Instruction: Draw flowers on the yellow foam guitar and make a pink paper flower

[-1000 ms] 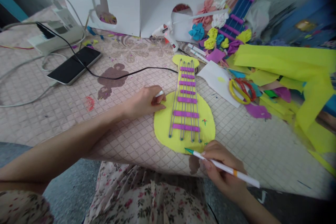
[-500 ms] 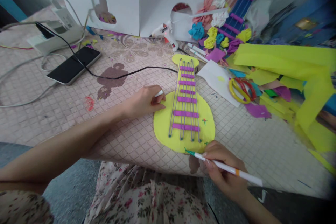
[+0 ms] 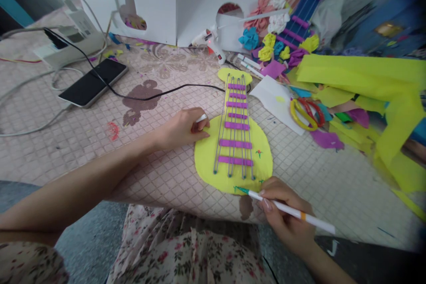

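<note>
A yellow paper guitar (image 3: 208, 159) with purple strips and grey strings lies flat on the table in front of me. My right hand (image 3: 288, 213) grips a white marker (image 3: 308, 218) with a green tip, which touches the guitar's lower edge beside a small green mark. Further up the body sits a small drawn flower (image 3: 258, 154) in red and green. My left hand (image 3: 186, 128) rests at the guitar's left side, its fingers curled around a small white pen cap (image 3: 201, 118), mostly hidden in the fist.
A phone (image 3: 95, 82), cables and a power strip (image 3: 69, 44) lie on the left. A glue gun (image 3: 211, 44) stands behind the guitar. Scissors (image 3: 304, 114), white paper (image 3: 271, 97) and yellow sheets (image 3: 362, 73) are at the right, with a decorated blue guitar (image 3: 306, 11) behind.
The marker's tip has shifted slightly right, and a short green stroke now shows more plainly at the guitar's bottom edge. My left hand stays in place.
</note>
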Demonstrator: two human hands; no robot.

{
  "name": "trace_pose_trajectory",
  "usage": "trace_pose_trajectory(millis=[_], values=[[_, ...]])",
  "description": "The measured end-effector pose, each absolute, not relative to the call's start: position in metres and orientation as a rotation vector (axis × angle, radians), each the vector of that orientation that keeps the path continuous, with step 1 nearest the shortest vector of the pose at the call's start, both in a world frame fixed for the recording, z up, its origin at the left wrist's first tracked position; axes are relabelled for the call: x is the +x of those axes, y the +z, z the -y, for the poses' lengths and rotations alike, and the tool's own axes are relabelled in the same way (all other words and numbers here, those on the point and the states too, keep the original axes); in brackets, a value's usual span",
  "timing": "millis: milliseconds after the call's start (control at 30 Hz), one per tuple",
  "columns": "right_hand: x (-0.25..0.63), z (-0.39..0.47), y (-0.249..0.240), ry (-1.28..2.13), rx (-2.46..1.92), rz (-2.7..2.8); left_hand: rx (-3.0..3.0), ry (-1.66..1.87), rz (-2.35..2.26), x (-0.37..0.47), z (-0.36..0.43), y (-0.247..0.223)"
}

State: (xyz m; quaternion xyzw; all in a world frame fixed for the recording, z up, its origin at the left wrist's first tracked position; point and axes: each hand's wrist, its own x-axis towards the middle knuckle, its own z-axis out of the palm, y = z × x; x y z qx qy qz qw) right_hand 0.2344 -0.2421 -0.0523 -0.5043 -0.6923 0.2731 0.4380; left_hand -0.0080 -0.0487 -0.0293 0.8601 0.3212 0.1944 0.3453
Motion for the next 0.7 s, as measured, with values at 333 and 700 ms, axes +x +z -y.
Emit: trace_pose_trajectory(millis=[333, 700], values=[[0.2338, 0.2405, -0.0510, 0.681, -1.231, 1.766, 2.242, 0.497, -0.823, -0.0083, 0.0480, -0.0297], [0.2337, 0.2406, -0.0501, 0.645, -1.257, 1.774, 2.239, 0.499, -0.827, -0.0076, 0.0488, -0.0281]])
